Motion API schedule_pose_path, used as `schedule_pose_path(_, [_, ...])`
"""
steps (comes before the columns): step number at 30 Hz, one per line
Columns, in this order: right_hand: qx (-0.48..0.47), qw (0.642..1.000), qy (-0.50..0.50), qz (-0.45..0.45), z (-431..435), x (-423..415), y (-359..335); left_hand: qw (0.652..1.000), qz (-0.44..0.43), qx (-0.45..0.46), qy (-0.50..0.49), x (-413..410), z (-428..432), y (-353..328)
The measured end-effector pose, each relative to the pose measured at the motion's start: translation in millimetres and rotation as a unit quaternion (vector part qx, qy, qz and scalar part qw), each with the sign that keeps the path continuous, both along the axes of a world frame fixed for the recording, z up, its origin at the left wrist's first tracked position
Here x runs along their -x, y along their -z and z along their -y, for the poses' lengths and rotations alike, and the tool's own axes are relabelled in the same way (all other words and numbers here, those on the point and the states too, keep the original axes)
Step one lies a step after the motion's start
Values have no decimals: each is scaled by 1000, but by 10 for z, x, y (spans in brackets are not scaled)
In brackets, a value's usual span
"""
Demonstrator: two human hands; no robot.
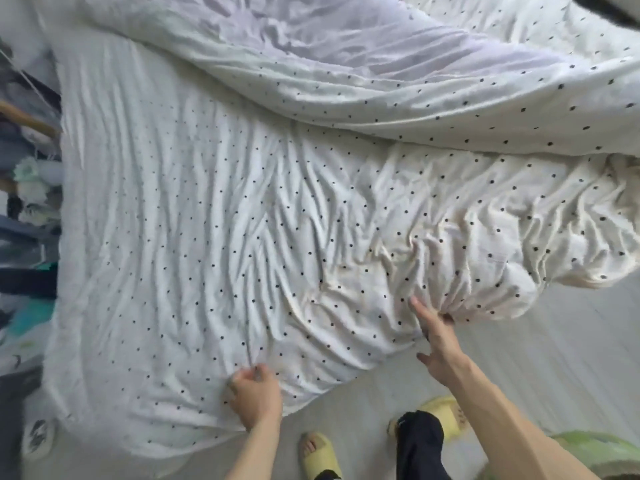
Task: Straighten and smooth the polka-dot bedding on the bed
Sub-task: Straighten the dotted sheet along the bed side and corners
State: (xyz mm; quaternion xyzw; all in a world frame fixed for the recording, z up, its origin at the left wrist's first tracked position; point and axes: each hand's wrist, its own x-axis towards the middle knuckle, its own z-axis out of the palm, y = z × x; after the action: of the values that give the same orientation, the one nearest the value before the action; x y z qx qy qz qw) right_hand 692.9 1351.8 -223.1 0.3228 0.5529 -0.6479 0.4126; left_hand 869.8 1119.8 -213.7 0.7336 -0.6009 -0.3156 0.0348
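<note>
Left hand [254, 396] pinches the wrinkled polka-dot sheet [207, 237], right hand [437, 339] presses it straight-fingered — pale floor [540, 348] beneath.

The left hand [254, 398] reaches forward on a bare forearm, knuckles up, its fingers [242, 378] curled and pinching a fold of the white, black-dotted cotton bedding [207, 237]. The right hand [438, 344], further forward on a straight bare arm, has its forefinger extended and thumb spread, touching the bedding's edge.

A home bedroom: a bed [104, 341] with rumpled polka-dot bedding [242, 220], yellow slippers [320, 455] on the floor, perhaps clothes [27, 237] piled alongside.
</note>
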Motion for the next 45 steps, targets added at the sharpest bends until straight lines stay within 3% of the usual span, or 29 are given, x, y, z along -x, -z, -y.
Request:
schedule_pose_path(3, [-8,999,24,35,171,-202,132,967,-19,-135,-214,-287,119,64])
schedule_pose_path(5, [-38,998,43,10,317,-319,139,934,-140,-207,-255,-387,238,119])
schedule_pose_path(6, [-59,996,70,-18,351,-446,122,894,-219,-261,-290,-507,323,141])
schedule_pose_path(8, [-95,985,120,-82,353,-517,29,857,-312,-284,-295,-609,534,172])
schedule_pose_path(10, [-178,964,139,-140,195,-787,-87,895,-263,-253,-257,-895,547,164])
schedule_pose_path(11, [-230,955,122,-144,119,-921,-104,925,-205,-216,-235,-1054,493,181])
schedule_pose_path(13, [-309,944,53,-106,62,-1169,-115,954,-115,-163,-225,-1409,335,92])
schedule_pose_path(17, [-349,936,-33,12,421,-1041,-189,937,-95,-294,-166,-1758,602,-60])
schedule_pose_path(20, [-415,903,-111,-3,764,-1192,-192,953,-78,-254,-143,-1990,952,-128])
schedule_pose_path(22, [-387,904,-172,-48,1137,-1514,-202,970,-84,-204,-97,-2166,1183,-129])
schedule_pose_path(26, [-237,930,-265,-91,1959,-2206,-144,976,-123,-169,-61,-2483,1677,-77])
schedule_pose_path(29, [-194,936,-286,-70,2437,-2755,-82,982,-118,-134,-66,-2817,2045,-68])
schedule_pose_path(35, [-78,970,-224,46,3008,-3663,-79,983,-87,-124,-100,-3415,2832,45])
schedule_pose_path(39, [1,957,-287,44,3543,-4064,-28,980,-97,-154,-82,-3581,3425,283])
schedule_pose_path(43, [-29,987,-155,19,4122,-4352,211,955,-140,-261,17,-3693,3992,501])
schedule_pose_path(45, [-72,993,-94,-15,4293,-4417,221,946,-188,-260,46,-3730,4173,438])
